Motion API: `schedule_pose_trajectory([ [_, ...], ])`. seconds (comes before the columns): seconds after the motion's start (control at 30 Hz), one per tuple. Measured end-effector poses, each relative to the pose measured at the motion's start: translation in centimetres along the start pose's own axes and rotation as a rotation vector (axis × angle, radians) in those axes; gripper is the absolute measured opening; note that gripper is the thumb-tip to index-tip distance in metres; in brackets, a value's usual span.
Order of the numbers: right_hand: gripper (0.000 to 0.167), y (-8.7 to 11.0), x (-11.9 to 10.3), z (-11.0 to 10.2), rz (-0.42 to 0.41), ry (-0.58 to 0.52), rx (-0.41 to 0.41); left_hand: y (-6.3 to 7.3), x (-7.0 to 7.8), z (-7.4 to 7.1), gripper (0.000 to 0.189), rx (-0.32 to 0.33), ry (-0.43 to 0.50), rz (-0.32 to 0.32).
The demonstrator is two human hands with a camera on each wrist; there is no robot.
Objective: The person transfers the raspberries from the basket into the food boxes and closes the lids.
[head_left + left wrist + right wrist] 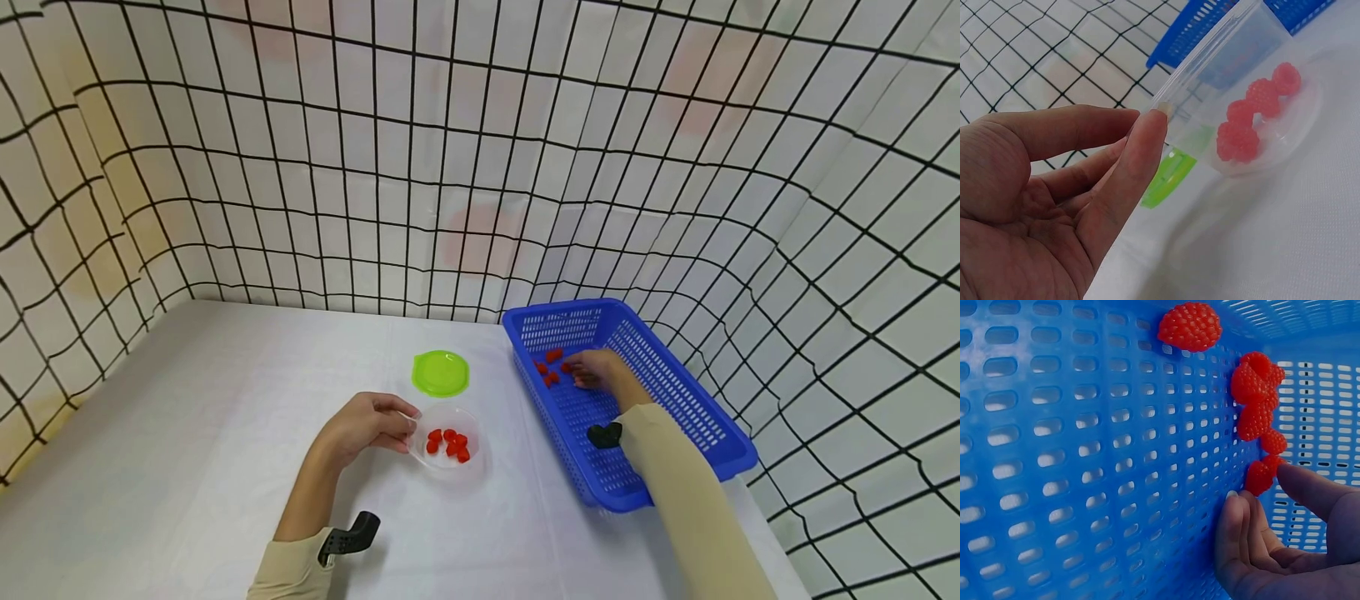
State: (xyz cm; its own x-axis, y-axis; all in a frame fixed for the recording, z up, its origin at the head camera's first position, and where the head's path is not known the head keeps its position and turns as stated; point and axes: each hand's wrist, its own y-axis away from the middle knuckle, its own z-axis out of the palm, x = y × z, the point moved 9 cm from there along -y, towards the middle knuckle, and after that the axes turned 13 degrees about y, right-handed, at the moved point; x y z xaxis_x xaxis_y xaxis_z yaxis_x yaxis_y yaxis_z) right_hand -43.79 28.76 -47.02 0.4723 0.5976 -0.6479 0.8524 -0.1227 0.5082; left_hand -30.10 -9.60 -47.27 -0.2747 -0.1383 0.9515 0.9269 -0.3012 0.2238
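Note:
My left hand [365,427] pinches the rim of a clear round plastic container [1210,69] between thumb and fingers. Several red raspberries [452,446] lie on its bottom. In the left wrist view the container looks tilted, with a few raspberries [1263,97] showing through its wall. Over in a blue plastic basket [678,358], my right hand [600,371] has its thumb and bent fingers at either side of a raspberry [1260,478]. A firm hold on it is not visible. More raspberries [1254,381] cluster along the basket's side, and one raspberry [1191,326] lies apart.
A bright green lid [441,372] lies flat on the white tabletop [225,400], just behind the container. Black wire mesh [450,158] with white sheeting behind it closes off the back and both sides. The basket stands at the right, close to the mesh.

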Motion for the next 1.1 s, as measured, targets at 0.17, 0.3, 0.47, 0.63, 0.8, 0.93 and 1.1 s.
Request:
schedule_pose_trajectory([
  [0.17,0.038,-0.19,0.23,0.1,0.013,-0.013,-0.013,-0.08,0.05,0.05,0.029,-0.004,0.004,0.002],
  [0.3,0.037,-0.29,0.24,0.18,0.007,-0.007,-0.023,-0.03,0.08,0.05,0.029,-0.001,0.002,0.0],
  [0.47,0.032,-0.34,0.26,0.2,0.004,-0.004,-0.029,0.11,0.17,0.06,0.03,0.003,0.003,-0.005],
  [0.63,0.031,-0.33,0.34,0.18,0.007,-0.02,-0.018,0.16,0.21,0.14,0.031,-0.006,0.005,0.001],
  [0.8,0.03,-0.19,0.45,-0.03,0.026,-0.02,0.012,0.12,0.02,0.04,0.03,-0.002,-0.001,-0.004],
  [0.93,0.031,-0.17,0.31,-0.09,0.027,-0.034,0.003,0.0,-0.07,0.02,0.028,0.004,-0.002,-0.008],
  [1.1,0.037,0.15,-0.41,-0.1,-0.006,-0.055,-0.044,-0.05,-0.02,-0.01,0.027,0.007,-0.001,-0.008],
])
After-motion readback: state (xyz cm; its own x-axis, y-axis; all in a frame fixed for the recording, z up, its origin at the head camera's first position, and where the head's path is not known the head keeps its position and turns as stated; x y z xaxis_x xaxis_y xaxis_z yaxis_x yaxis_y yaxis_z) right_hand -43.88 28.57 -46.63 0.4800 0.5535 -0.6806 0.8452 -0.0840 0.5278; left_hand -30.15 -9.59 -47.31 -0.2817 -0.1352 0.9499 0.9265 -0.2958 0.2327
